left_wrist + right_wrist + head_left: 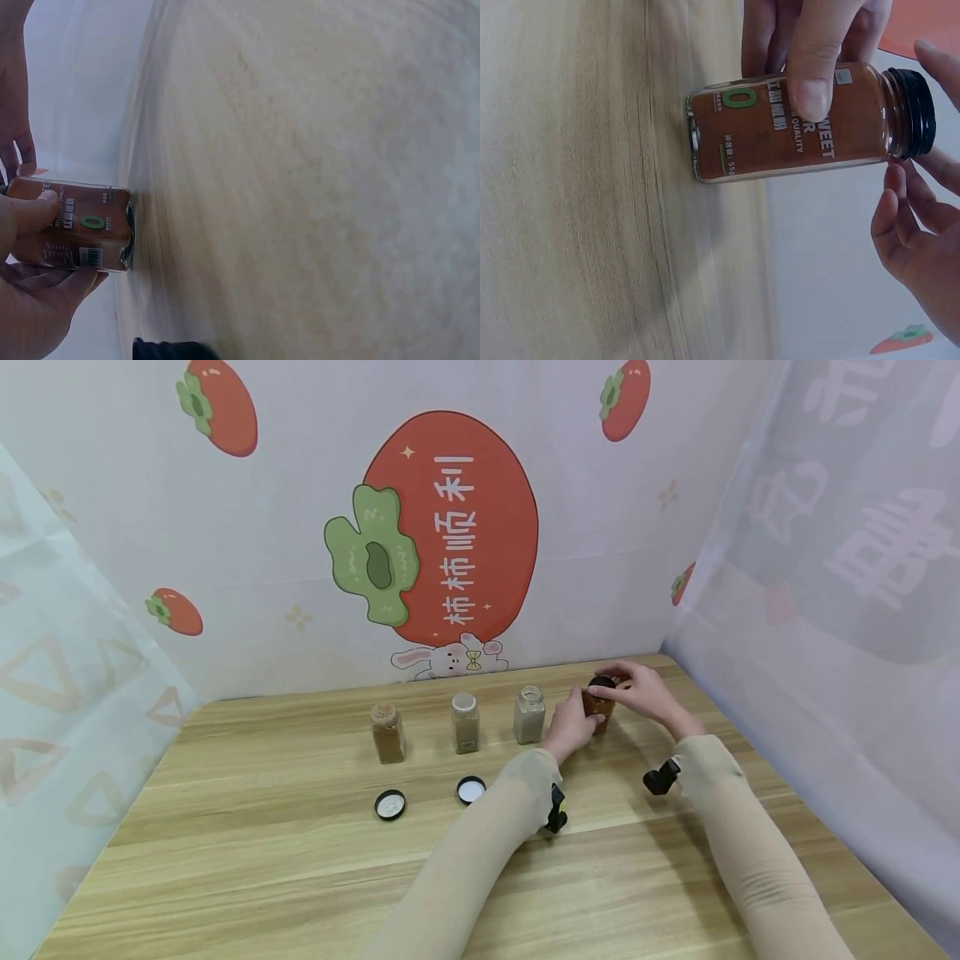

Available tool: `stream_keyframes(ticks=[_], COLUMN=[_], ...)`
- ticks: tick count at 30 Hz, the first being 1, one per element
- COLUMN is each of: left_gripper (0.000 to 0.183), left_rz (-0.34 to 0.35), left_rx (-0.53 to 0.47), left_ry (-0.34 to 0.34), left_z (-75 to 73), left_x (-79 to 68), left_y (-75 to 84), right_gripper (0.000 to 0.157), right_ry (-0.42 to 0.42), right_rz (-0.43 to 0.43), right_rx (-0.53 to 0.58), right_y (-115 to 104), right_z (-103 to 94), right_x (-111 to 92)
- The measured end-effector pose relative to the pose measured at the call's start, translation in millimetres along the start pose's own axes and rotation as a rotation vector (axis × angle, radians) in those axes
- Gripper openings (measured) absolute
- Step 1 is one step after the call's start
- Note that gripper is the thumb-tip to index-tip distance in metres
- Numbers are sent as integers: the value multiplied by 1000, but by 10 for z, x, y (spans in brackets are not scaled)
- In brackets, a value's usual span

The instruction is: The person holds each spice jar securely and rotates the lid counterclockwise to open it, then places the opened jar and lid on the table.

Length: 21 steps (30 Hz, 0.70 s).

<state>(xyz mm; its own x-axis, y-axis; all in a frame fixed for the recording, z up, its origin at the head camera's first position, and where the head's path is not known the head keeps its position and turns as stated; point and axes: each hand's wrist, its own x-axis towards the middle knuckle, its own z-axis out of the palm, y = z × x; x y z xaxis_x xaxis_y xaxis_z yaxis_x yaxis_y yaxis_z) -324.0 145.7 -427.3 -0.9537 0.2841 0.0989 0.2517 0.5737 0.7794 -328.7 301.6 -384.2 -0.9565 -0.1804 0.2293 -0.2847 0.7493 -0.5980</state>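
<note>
At the right of the row in the head view, my left hand (572, 725) grips the body of a square glass spice jar (742, 135) filled with reddish-brown powder. Its thumb lies across the printed label. My right hand (643, 692) is at the top of this jar, with thumb and fingers around the black lid (919, 112). The lid sits on the jar's neck. In the left wrist view the jar (94, 225) stands upright with its base at the tabletop; whether it touches is hard to tell.
Left of my hands stand a lidless jar (530, 717) of pale powder, a jar (466, 727) with a whitish top, and a brown-powder jar (389, 739) with a perforated top. Two black-rimmed lids (390, 805) lie in front on the wooden table (247, 860). A printed cloth (285, 527) hangs behind.
</note>
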Motion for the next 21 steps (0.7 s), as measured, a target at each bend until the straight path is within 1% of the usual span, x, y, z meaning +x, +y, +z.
stream_keyframes(ticks=[4, 9, 13, 21], left_gripper=[50, 49, 48, 45], left_rz=[1, 2, -1, -8], left_rx=[-8, -9, -14, -11], left_ry=[0, 3, -1, -10], left_z=[2, 4, 5, 0], left_x=[-5, -11, -9, 6], left_y=[5, 5, 6, 1], right_gripper=[54, 53, 50, 50], right_ry=[18, 20, 18, -34], right_rz=[-4, -5, -21, -57], right_rx=[-18, -18, -18, 2], right_y=[-1, 3, 2, -21], right_z=[16, 16, 4, -71], right_x=[-4, -1, 4, 7])
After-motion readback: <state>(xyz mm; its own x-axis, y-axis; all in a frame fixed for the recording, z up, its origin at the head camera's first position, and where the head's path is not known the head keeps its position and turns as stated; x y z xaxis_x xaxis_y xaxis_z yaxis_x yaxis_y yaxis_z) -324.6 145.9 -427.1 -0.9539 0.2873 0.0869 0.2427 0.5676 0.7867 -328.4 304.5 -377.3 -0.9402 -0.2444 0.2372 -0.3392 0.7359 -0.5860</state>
